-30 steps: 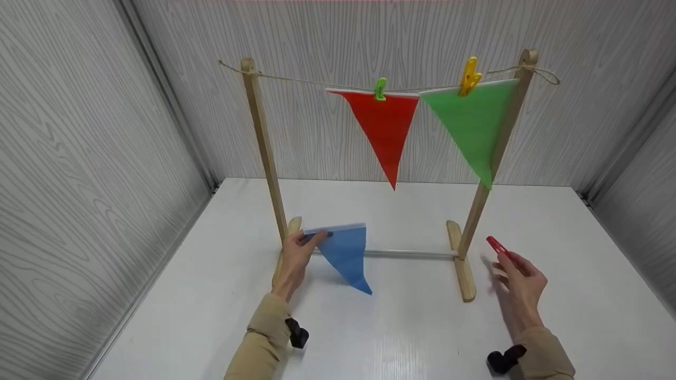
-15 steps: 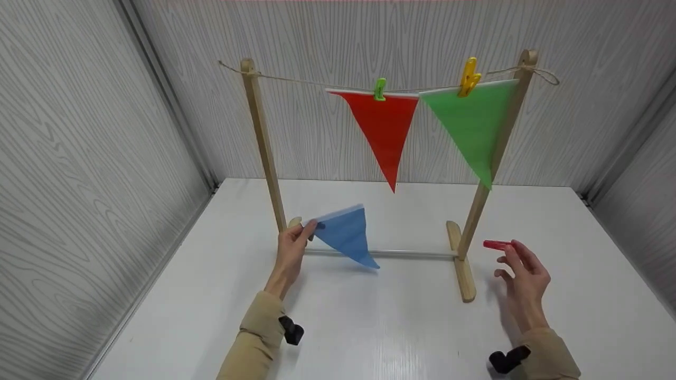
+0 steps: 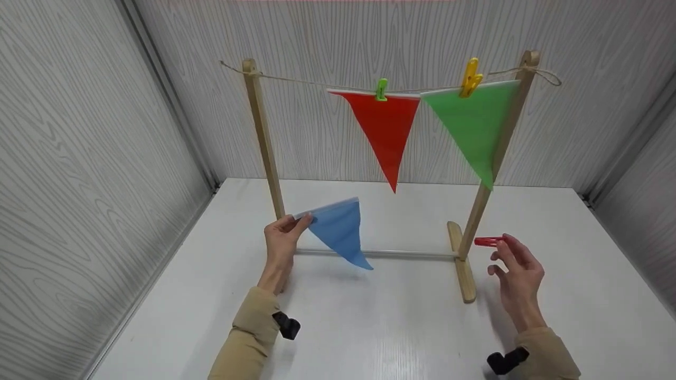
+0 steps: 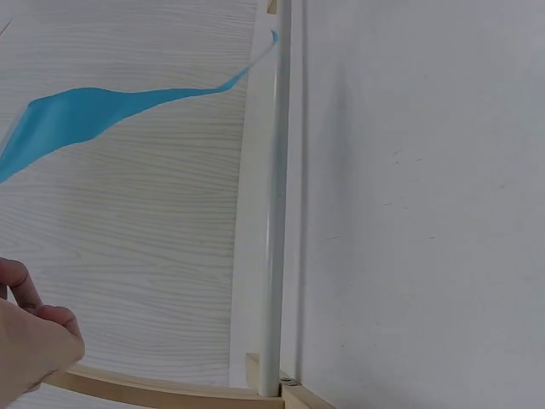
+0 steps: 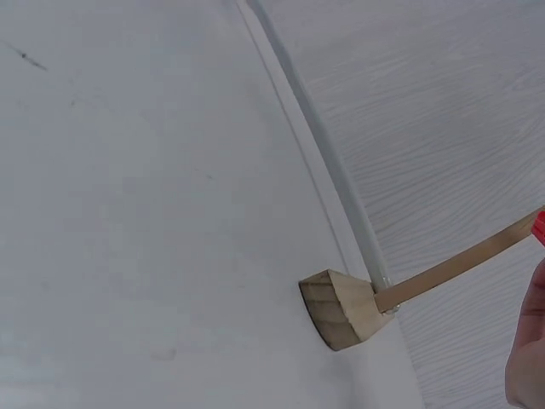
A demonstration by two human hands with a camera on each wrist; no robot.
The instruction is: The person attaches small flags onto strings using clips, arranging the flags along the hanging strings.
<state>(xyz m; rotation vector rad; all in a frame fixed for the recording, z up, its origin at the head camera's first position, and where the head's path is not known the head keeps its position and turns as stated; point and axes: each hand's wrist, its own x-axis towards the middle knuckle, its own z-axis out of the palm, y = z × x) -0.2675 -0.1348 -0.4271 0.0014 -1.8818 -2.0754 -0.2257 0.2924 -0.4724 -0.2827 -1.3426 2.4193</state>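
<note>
By its upper left corner, a blue triangular flag (image 3: pixel 340 229) with a white top edge is pinched in my left hand (image 3: pixel 281 245), beside the stand's left post. The flag's point hangs down toward the right. My right hand (image 3: pixel 520 274) holds a red clothespin (image 3: pixel 488 241) between thumb and fingers, right of the right post. Above, a red flag (image 3: pixel 385 132) hangs from the string (image 3: pixel 296 80) under a green clothespin (image 3: pixel 381 89). Next to it a green flag (image 3: pixel 475 121) hangs under a yellow clothespin (image 3: pixel 470 78). Only part of each hand shows in the wrist views.
The string is tied between a left wooden post (image 3: pixel 262 137) and a right wooden post (image 3: pixel 483 200). A pale rod (image 3: pixel 406 254) joins them low down, over the white table (image 3: pixel 380 327). The right post stands on a wooden foot (image 3: pixel 465 282). Wood-grain panels (image 3: pixel 317 37) enclose the table.
My left hand has risen and shifted left with the blue flag, whose top edge now slants. The red clothespin has turned from slanting to nearly level and moved slightly left.
</note>
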